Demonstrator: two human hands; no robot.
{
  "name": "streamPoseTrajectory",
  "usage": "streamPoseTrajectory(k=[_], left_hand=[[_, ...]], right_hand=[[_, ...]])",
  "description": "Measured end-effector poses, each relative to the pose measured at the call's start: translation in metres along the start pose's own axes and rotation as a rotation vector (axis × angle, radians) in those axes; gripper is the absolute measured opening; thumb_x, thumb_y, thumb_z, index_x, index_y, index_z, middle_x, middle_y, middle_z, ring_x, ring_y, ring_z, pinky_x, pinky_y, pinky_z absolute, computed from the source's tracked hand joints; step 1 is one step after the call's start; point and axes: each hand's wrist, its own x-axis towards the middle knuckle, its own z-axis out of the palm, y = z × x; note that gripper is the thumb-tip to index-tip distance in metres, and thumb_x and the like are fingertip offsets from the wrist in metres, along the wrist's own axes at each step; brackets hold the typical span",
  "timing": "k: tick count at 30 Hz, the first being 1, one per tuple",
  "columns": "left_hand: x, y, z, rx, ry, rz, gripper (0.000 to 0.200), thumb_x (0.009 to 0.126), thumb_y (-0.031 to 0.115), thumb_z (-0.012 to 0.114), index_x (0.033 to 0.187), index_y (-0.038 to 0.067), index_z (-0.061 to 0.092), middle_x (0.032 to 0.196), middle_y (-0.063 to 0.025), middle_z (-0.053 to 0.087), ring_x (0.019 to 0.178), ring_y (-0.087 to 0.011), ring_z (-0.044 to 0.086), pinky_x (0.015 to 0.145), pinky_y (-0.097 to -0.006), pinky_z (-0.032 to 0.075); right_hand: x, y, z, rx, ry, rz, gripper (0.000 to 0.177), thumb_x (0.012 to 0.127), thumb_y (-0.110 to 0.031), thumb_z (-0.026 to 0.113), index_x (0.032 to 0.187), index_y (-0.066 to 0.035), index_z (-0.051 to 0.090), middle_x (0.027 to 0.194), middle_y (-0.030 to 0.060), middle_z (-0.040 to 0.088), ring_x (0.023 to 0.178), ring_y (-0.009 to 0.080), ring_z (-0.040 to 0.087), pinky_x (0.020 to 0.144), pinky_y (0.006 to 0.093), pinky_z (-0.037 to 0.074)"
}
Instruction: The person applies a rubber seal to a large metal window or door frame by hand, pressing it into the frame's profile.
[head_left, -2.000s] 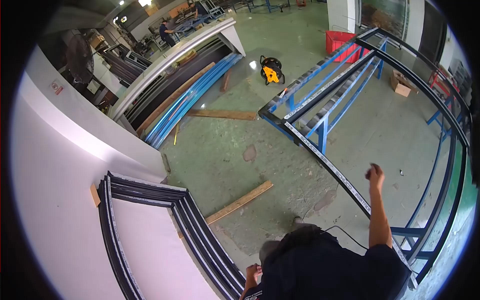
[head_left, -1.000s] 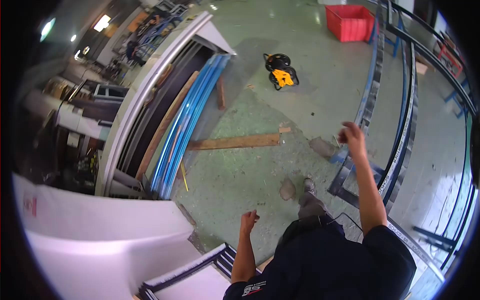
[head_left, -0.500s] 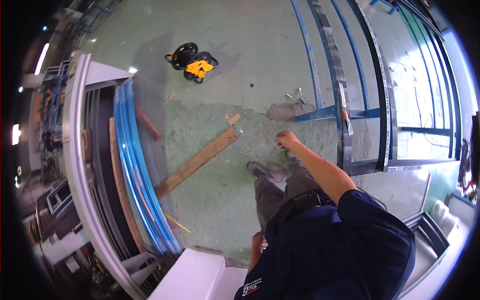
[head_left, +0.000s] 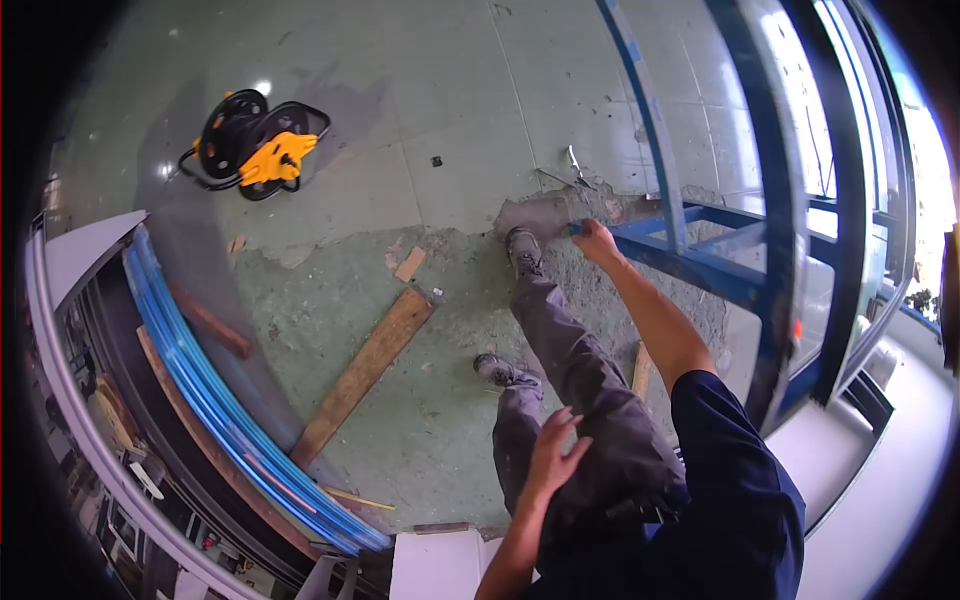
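Note:
My right hand [head_left: 596, 244] is stretched forward with its fingers curled in. In this view it overlaps the end of the blue metal base bar [head_left: 650, 240] of a tall rack, whose blue tip shows just past the fingers. I cannot tell whether the fingers grip the bar. My left hand [head_left: 556, 458] hangs in front of my thigh, fingers apart and nothing in it. One grey work shoe [head_left: 523, 251] is forward beside the bar's end, close to a grey-brown patch [head_left: 540, 215] on the floor. The other shoe [head_left: 497, 371] is farther back.
Left of me lies a wooden plank [head_left: 365, 375] on the worn green floor, near a small wood piece [head_left: 409, 264]. Blue lengths [head_left: 225, 375] lie along a rack at left. A yellow-black reel [head_left: 265, 150] stands ahead. Small tools [head_left: 575, 170] lie past the bar's end.
My view has shifted forward and to the right, bringing the blue rack nearer. My right hand now overlaps the base bar's end. My left hand has come up in front with fingers spread.

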Motion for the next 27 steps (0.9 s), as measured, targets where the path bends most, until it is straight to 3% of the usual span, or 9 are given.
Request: streamPoseTrajectory(k=[2, 6, 14, 16, 18, 22, 23, 25, 27], left_hand=[[0.073, 0.007, 0.02, 0.081, -0.102, 0.047, 0.041, 0.092, 0.029, 0.075, 0.127, 0.01, 0.066, 0.142, -0.0132, 0.057, 0.138, -0.0397, 0.045, 0.114, -0.0582, 0.033], [0.18, -0.017, 0.061, -0.011, -0.07, 0.062, 0.031, 0.089, 0.019, 0.074, 0.117, 0.008, 0.067, 0.14, -0.0128, 0.056, 0.134, -0.0405, 0.047, 0.112, -0.0565, 0.034], [0.246, -0.007, 0.064, -0.015, -0.03, -0.049, 0.031, 0.082, 0.008, 0.067, 0.113, 0.004, 0.066, 0.139, -0.0188, 0.054, 0.129, -0.0388, 0.051, 0.102, -0.0551, 0.038], [0.245, -0.013, 0.067, -0.067, 0.022, -0.1, 0.037, 0.078, 0.007, 0.067, 0.114, 0.002, 0.066, 0.138, -0.0188, 0.055, 0.121, -0.0391, 0.054, 0.093, -0.0522, 0.042], [0.241, -0.019, 0.072, -0.022, 0.01, -0.093, 0.034, 0.085, 0.008, 0.068, 0.118, 0.003, 0.066, 0.144, -0.0196, 0.052, 0.135, -0.0401, 0.048, 0.104, -0.0548, 0.039], [0.237, -0.023, 0.08, 0.007, -0.041, -0.161, 0.033, 0.093, 0.011, 0.063, 0.125, 0.004, 0.06, 0.15, -0.019, 0.044, 0.145, -0.0365, 0.037, 0.118, -0.0553, 0.028], [0.239, -0.02, 0.076, -0.008, -0.067, -0.181, 0.03, 0.093, 0.01, 0.062, 0.122, 0.002, 0.061, 0.15, -0.0194, 0.044, 0.146, -0.0362, 0.036, 0.119, -0.0544, 0.027], [0.228, -0.025, 0.082, 0.008, -0.07, -0.187, 0.03, 0.093, 0.01, 0.062, 0.122, 0.001, 0.061, 0.15, -0.0194, 0.043, 0.145, -0.0362, 0.036, 0.119, -0.0528, 0.028], [0.223, -0.032, 0.078, 0.031, -0.045, -0.155, 0.031, 0.093, 0.011, 0.063, 0.123, 0.001, 0.06, 0.15, -0.0194, 0.043, 0.144, -0.0364, 0.037, 0.118, -0.0517, 0.028]], right_hand=[[0.057, 0.024, 0.028, -0.115, 0.029, -0.045, 0.06, 0.081, -0.029, 0.071, 0.133, -0.003, 0.058, 0.117, 0.0224, 0.069, 0.113, 0.0371, 0.066, 0.095, 0.0443, 0.053], [0.15, 0.021, 0.048, -0.228, -0.019, 0.049, 0.066, 0.082, -0.028, 0.072, 0.139, -0.001, 0.052, 0.135, 0.024, 0.062, 0.128, 0.0402, 0.057, 0.107, 0.0446, 0.046], [0.264, 0.101, 0.111, -0.453, -0.196, -0.049, 0.081, 0.085, -0.026, 0.069, 0.155, -0.008, 0.034, 0.151, 0.0219, 0.046, 0.139, 0.0374, 0.048, 0.112, 0.0438, 0.044], [0.277, 0.114, 0.119, -0.342, -0.224, -0.105, 0.088, 0.083, -0.023, 0.076, 0.158, -0.009, 0.032, 0.156, 0.0216, 0.042, 0.141, 0.0375, 0.045, 0.113, 0.0442, 0.042], [0.295, 0.156, 0.14, -0.101, -0.29, -0.127, 0.089, 0.081, -0.011, 0.076, 0.158, -0.008, 0.032, 0.156, 0.0207, 0.044, 0.142, 0.0381, 0.045, 0.115, 0.0418, 0.041], [0.31, 0.236, 0.176, -0.542, -0.146, -0.221, 0.064, 0.081, -0.013, 0.073, 0.142, -0.004, 0.052, 0.145, 0.021, 0.054, 0.129, 0.04, 0.056, 0.107, 0.0447, 0.048], [0.283, 0.171, 0.153, -0.657, -0.292, -0.05, 0.057, 0.083, -0.017, 0.072, 0.136, -0.006, 0.055, 0.139, 0.0201, 0.057, 0.122, 0.0388, 0.059, 0.102, 0.0457, 0.05], [0.288, 0.268, 0.178, -0.728, -0.179, -0.255, 0.027, 0.085, -0.011, 0.067, 0.112, -0.005, 0.066, 0.125, 0.0167, 0.06, 0.111, 0.0368, 0.062, 0.089, 0.0472, 0.053], [0.251, 0.188, 0.148, -0.614, -0.179, -0.307, 0.014, 0.086, -0.007, 0.063, 0.1, -0.005, 0.067, 0.114, 0.0169, 0.062, 0.103, 0.0382, 0.064, 0.083, 0.0491, 0.053]])
